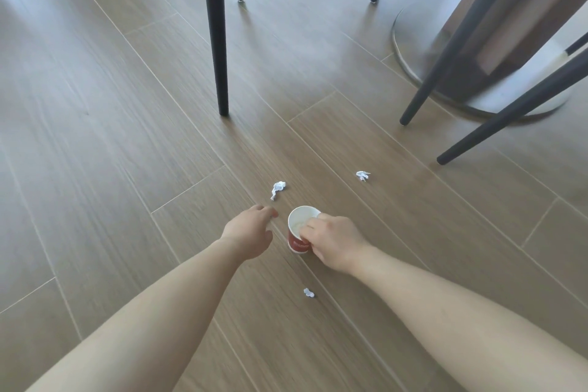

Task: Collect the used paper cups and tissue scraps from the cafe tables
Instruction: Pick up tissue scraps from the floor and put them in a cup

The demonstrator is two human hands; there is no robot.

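- While the right hand (pixel 334 242) pinched the rim of the red paper cup (pixel 299 232), fingers dipping inside, it likely served as the collecting bin.
- The left hand (pixel 249 231) reached, fingers loosely open and empty, toward the nearest tissue scrap (pixel 278 188) just beyond.
- Two more scraps lay on the floor (pixel 111 153): far right (pixel 362 175), near (pixel 308 293).

The only lettering stands on the red paper cup with a white inside (pixel 298 240): one short line of pale print across the lower part of its red wall (too small and blurred to read). No other text, number, brand or sign can be read anywhere.
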